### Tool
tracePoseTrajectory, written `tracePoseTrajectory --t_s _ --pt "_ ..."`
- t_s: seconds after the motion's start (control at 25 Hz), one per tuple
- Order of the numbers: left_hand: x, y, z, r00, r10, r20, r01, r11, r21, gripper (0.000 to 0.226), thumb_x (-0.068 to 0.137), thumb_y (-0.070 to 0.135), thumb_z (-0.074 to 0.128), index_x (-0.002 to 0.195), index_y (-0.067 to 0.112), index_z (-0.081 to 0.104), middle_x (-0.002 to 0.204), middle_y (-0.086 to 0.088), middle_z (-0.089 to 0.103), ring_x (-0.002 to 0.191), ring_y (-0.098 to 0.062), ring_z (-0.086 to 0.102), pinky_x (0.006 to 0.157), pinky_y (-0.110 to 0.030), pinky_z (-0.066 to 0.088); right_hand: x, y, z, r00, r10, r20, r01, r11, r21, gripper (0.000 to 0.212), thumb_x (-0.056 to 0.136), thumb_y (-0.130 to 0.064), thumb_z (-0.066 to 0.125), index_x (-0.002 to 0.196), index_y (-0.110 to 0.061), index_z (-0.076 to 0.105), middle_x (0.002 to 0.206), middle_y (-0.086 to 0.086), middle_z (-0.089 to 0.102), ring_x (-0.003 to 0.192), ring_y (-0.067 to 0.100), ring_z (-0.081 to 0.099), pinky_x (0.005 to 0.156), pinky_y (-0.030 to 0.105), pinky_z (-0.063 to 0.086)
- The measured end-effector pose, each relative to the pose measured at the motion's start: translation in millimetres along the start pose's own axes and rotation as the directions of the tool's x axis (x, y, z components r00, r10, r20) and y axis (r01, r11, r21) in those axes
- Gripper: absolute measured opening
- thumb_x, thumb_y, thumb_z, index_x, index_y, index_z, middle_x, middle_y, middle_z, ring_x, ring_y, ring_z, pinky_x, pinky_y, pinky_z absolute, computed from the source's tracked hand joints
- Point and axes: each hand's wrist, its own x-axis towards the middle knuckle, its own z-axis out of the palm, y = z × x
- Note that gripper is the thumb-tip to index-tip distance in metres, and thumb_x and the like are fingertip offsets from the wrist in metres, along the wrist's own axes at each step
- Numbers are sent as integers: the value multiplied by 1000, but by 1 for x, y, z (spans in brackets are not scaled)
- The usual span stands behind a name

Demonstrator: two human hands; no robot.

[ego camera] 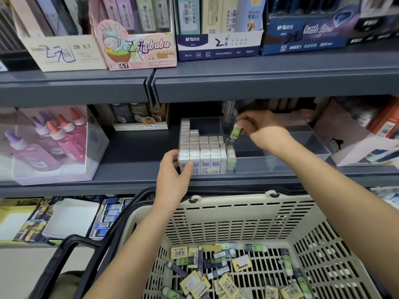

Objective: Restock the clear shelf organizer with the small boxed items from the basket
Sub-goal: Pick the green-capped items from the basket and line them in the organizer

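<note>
Pinching small green boxed item (234, 133) in right hand (260, 126), centre frame. Clasping clear plastic shelf organizer (280, 164) corner with left hand (172, 176).

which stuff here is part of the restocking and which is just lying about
Job: clear organizer, held at its corner by the left hand; white boxes already filed; green box pinched in the right hand; loose boxes in the basket.
Lying about: glue bottles; pencil-lead cartons on upper shelf.
</note>
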Motion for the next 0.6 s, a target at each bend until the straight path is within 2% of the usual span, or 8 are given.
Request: tracePoseTrajectory --t_s 0.12,0.32,0.52,0.6 --pt "0 0 -1 1000 -1 -2 1 1000 -2 33 88 25 61 111 35 39 101 26 49 91 15 50 69 -7 39 2 -2 1 1000 7 -4 -7 1000 10 14 92 -18 51 96 -16 64 97 11 70 91 31 65 88 45 50" --pt "1 -1 0 1000 -2 -8 2 1000 -6 34 88 24 62 111 35 40 101 26 51 93 11 51 70 -8 38 0 -5 2 1000 0 28 1 999 -38 14 93 -19 48 87 -27 56 82 1 67 84 24 66 84 39 52" --pt "2 -3 0 1000 -11 -2 11 1000 -11 35 88 24 62 116 31 43 107 19 53 96 9 52 73 -6 38 3 -4 2 999 0 50 5 994 -106 17 94 -16 45 95 -18 62 90 6 68 90 27 64 85 40 51" --pt "2 -3 0 1000 -12 -1 12 1000 -17 36 88 24 62 119 27 44 110 16 54 97 7 52 74 -7 38 1 -2 8 996 26 80 -16 992 -122 17 94 -17 45 95 -19 63 88 2 66 94 26 62 86 37 50"
